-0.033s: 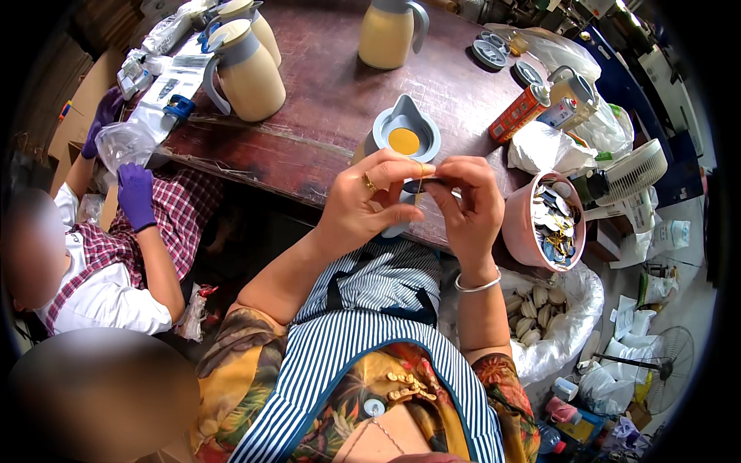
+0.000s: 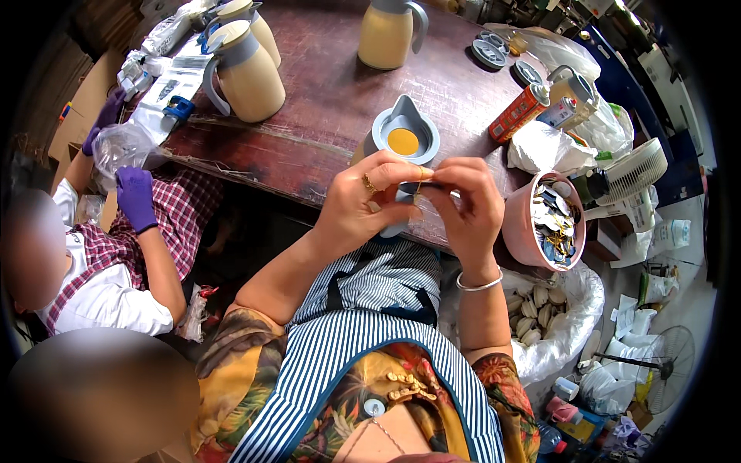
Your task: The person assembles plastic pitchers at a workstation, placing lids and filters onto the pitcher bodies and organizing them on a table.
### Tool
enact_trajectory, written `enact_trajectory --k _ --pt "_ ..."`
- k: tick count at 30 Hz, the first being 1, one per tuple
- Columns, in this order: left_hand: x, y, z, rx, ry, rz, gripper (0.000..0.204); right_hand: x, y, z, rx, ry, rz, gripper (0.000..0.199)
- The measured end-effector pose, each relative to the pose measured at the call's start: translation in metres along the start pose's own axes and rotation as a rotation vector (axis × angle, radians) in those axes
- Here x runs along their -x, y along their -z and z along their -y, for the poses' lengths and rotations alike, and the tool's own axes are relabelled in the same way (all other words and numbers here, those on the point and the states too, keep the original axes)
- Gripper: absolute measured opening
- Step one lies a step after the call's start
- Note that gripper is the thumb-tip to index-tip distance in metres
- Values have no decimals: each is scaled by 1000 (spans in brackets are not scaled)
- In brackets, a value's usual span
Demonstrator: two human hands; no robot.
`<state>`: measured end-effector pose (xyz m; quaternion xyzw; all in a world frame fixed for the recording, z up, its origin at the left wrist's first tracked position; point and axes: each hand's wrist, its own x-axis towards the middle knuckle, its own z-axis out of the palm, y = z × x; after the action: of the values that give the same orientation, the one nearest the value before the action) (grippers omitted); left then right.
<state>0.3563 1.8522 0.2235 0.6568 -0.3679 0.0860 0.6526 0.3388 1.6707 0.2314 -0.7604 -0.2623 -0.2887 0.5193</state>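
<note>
Both my hands are raised together in front of the table edge. My left hand (image 2: 363, 197), with a gold ring, pinches a thin gold cord (image 2: 421, 184) between thumb and forefinger. Opposite it, my right hand (image 2: 469, 197) is closed on a small dark tag (image 2: 434, 185), mostly covered by the fingers. The cord seems to run to this tag. Just beyond my fingertips stands a jug with a grey spouted rim (image 2: 407, 116) and a round yellow piece (image 2: 402, 141) inside its top. My hands partly hide its body and handle.
Tags with gold cords fill a pink bucket (image 2: 519, 224) at right, above a sack of beige pieces (image 2: 532, 316). Cream jugs (image 2: 251, 81) stand farther back. Grey lids (image 2: 488, 52) and a red can (image 2: 519, 113) lie right. A co-worker's purple-gloved hand (image 2: 136, 197) is at left.
My fingers have shifted slightly around the cord, with the left thumb a little higher. The co-worker's gloved hands have moved slightly.
</note>
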Motion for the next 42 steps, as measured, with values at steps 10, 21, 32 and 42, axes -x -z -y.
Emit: enact_trajectory --k 10,21,32,42 --pt "-37 55 -16 -815 -82 -198 33 -5 -29 -17 386 117 80 31" --pt "44 -9 45 -298 232 -501 27 90 39 -5 562 414 -180 43" --pt "44 13 64 -362 235 -401 28 405 315 -113 1805 -1214 536 19" --pt "36 -4 49 -203 244 -417 23 288 272 -12 832 -1172 312 25"
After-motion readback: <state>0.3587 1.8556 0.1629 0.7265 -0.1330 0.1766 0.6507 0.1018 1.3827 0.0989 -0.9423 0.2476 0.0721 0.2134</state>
